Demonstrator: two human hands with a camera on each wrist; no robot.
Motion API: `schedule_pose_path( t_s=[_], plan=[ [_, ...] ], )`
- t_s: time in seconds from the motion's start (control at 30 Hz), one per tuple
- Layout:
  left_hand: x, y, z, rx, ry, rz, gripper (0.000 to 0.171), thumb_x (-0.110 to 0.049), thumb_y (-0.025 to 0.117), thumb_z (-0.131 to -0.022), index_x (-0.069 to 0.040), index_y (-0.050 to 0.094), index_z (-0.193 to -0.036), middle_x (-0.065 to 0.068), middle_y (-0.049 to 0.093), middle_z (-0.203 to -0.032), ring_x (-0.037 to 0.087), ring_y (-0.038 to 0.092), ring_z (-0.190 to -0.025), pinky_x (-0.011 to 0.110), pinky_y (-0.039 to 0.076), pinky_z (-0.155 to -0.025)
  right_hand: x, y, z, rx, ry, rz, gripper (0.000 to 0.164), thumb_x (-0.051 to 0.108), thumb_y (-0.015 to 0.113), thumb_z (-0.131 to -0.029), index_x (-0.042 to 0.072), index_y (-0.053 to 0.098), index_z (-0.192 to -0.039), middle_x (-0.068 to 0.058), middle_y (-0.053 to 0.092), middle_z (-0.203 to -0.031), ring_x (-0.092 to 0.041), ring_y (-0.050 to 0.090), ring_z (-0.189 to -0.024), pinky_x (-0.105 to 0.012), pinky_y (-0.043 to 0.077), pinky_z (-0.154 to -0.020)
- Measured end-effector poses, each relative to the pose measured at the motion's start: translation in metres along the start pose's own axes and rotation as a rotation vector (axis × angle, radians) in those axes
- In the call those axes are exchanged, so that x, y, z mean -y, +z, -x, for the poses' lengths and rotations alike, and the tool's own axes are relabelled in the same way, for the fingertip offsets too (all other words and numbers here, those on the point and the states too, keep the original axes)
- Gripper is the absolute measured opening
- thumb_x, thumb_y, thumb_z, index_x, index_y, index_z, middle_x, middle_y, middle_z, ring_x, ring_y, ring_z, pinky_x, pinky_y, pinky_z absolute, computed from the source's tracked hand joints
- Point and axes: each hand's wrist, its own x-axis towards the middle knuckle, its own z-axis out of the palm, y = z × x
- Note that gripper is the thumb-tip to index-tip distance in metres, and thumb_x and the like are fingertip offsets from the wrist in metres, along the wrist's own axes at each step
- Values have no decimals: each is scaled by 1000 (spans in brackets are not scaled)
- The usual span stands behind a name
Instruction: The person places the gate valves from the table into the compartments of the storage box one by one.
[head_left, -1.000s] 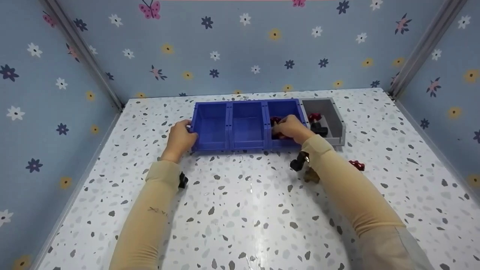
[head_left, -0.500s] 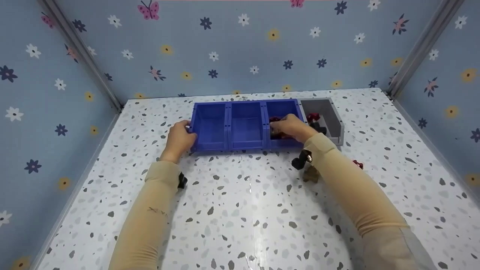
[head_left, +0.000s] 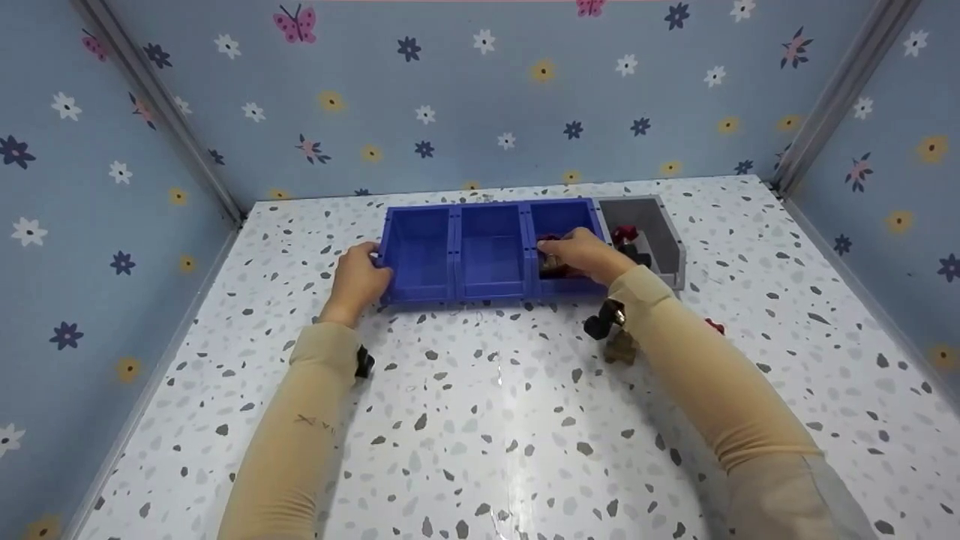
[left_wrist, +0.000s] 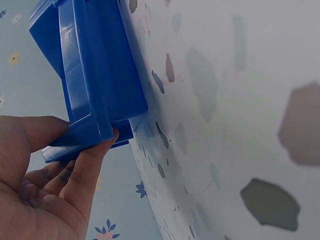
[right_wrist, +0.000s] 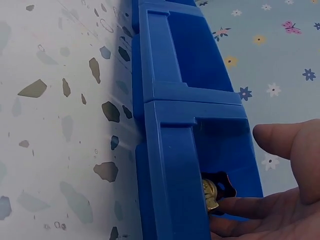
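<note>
At the left end of a row of bins, my left hand (head_left: 355, 280) grips the rim of the outermost blue bin (left_wrist: 107, 65), thumb on one side and fingers on the other. My right hand (head_left: 585, 255) reaches into the third blue bin (head_left: 561, 212). Inside lies a brass valve (right_wrist: 210, 194) with a dark red handwheel (right_wrist: 223, 183). In the right wrist view my fingers touch the brass part, while the thumb stands well apart from it. From the head view the hand covers much of that bin's contents.
A grey bin (head_left: 670, 244) at the row's right end holds a red handwheel (head_left: 624, 233) and a black piece (head_left: 637, 255). On the speckled table lie a brass piece (head_left: 620, 349) and a red handwheel (head_left: 715, 326), partly behind the right sleeve. Patterned walls surround the table.
My right hand stays in the third blue bin, its thumb shifting slightly left and away from the valve. The left hand keeps its grip on the bin rim.
</note>
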Motion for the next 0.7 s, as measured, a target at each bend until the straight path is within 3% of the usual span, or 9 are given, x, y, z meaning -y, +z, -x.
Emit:
schedule_pose_path(
  t_s=[0.1,0.17,0.27,0.33,0.43,0.7],
  plan=[
    [-1,0,0,0,-3,1,54,-6,56,-97,10,56,-149,32,70,-134,43,68,-124,57,55,-110,0,0,1,-7,-5,15,33,39,61,-111,14,51,-92,1,40,-89,-16,43,-84,-37,39,-84],
    [-2,0,1,3,-7,2,54,-6,56,-97,10,56,-149,32,69,-134,43,68,-124,57,55,-110,0,-1,2,-6,-11,31,31,39,62,-111,11,59,-99,1,47,-95,-16,45,-87,-37,42,-86],
    [-2,0,0,10,-16,0,55,-6,56,-97,10,55,-150,32,69,-136,44,68,-126,56,54,-111,1,-1,4,-2,-17,60,32,40,61,-111,10,59,-100,1,48,-94,-15,45,-85,-36,41,-84],
    [-2,1,0,14,-24,0,55,-6,56,-98,9,54,-151,32,69,-136,43,67,-127,56,54,-112,2,-2,6,-5,-24,76,32,40,62,-110,11,59,-97,2,48,-92,-14,46,-83,-35,42,-82],
    [-2,1,0,17,-32,-1,55,-7,57,-98,8,54,-151,31,68,-137,43,67,-127,56,54,-112,2,-2,8,-32,-44,116,40,41,63,-109,19,46,-81,7,36,-74,-10,35,-66,-33,34,-70],
    [-2,0,0,11,-27,1,54,-6,56,-98,9,55,-150,31,68,-136,42,67,-126,56,54,-112,6,-11,9,-52,-60,176,41,47,63,-108,15,58,-83,10,41,-61,-9,37,-56,-36,38,-65]
  ],
)
